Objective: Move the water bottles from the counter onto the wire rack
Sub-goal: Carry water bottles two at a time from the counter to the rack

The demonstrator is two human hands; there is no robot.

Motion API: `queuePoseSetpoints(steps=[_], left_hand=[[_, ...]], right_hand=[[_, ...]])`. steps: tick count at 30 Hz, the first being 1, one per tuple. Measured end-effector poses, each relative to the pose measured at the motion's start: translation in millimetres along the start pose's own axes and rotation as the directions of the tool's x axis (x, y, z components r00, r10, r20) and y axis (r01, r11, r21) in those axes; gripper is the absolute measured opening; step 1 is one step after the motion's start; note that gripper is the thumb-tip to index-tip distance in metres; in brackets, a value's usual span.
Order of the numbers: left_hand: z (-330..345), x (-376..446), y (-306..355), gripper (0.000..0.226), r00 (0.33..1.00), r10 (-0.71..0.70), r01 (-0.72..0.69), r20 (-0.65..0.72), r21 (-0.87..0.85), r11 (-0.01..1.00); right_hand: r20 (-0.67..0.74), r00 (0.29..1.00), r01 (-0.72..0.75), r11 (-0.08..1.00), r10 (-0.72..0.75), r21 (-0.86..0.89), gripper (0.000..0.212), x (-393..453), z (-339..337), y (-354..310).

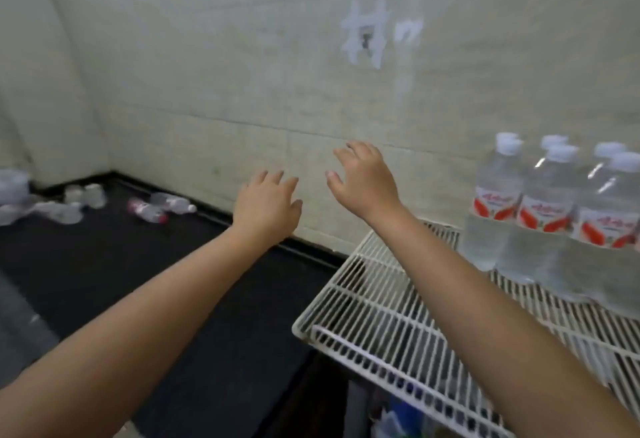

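Several clear water bottles (pixel 540 216) with white caps and red labels stand upright on the white wire rack (pixel 374 302) at the right. Two more bottles (pixel 156 209) lie on their sides on the dark counter (pixel 138 282) near the back wall. My left hand (pixel 266 207) hovers over the counter's rear edge, fingers spread, holding nothing. My right hand (pixel 363 179) is raised in front of the tiled wall, just left of the standing bottles, fingers spread and empty.
Crumpled clear plastic wrap and upturned bottles or cups (pixel 86 195) sit in the counter's far left corner. A tiled wall (pixel 242 74) with white marks runs behind. Below the rack, blurred items (pixel 398 413) show through the wires.
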State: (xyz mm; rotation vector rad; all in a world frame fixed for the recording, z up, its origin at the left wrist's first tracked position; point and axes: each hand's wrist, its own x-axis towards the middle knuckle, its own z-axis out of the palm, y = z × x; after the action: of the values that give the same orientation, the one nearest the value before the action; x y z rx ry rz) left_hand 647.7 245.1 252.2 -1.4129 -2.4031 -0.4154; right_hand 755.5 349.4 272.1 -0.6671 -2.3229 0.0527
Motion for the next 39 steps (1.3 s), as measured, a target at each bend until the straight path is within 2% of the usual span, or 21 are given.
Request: queuePoseSetpoints(steps=[3,6,10,14,15,18,21,26,33,39], left_hand=[[-7,-46,-80,0.053,0.992,-0.088,0.091,-0.094,0.036,0.995],[-9,-86,-155,0.046,0.959,-0.281,0.283,-0.037,0.076,0.956],[-5,-126,-252,0.048,0.883,-0.47,0.465,0.021,0.102,0.879],[-1,-164,-355,0.047,0.818,-0.569,0.548,0.086,0.188,0.815],[-1,-173,-377,0.047,0.806,-0.585,0.561,0.086,0.2,0.803],[8,-194,-432,0.047,0.778,-0.619,0.595,0.103,0.191,0.78],[29,-206,-478,0.049,0.746,-0.644,0.619,0.168,0.183,0.764],[82,-192,-538,0.048,0.703,-0.645,0.631,0.298,0.155,0.76],[151,-100,-627,0.048,0.742,-0.548,0.53,0.386,0.165,0.832],[187,5,-714,0.049,0.74,-0.515,0.474,0.433,0.207,0.856]], right_hand=[[0.061,0.99,0.119,0.99,-0.124,0.077,0.044,10,46,-68],[0.057,0.968,0.231,0.957,-0.244,0.176,0.039,10,99,-143],[0.185,0.918,0.298,0.918,-0.351,0.261,0.037,5,170,-240],[0.246,0.897,0.291,0.909,-0.368,0.297,0.041,3,250,-326],[0.299,0.883,0.28,0.918,-0.361,0.281,0.044,1,265,-347],[0.423,0.846,0.23,0.939,-0.323,0.256,0.048,-9,308,-393],[0.452,0.828,0.217,0.934,-0.331,0.285,0.045,-19,350,-427],[0.592,0.77,0.136,0.968,-0.237,0.211,0.05,-15,423,-444],[0.628,0.772,0.038,0.994,-0.097,0.106,0.051,68,541,-428],[0.614,0.789,-0.115,0.987,0.022,0.112,0.047,169,623,-406]])
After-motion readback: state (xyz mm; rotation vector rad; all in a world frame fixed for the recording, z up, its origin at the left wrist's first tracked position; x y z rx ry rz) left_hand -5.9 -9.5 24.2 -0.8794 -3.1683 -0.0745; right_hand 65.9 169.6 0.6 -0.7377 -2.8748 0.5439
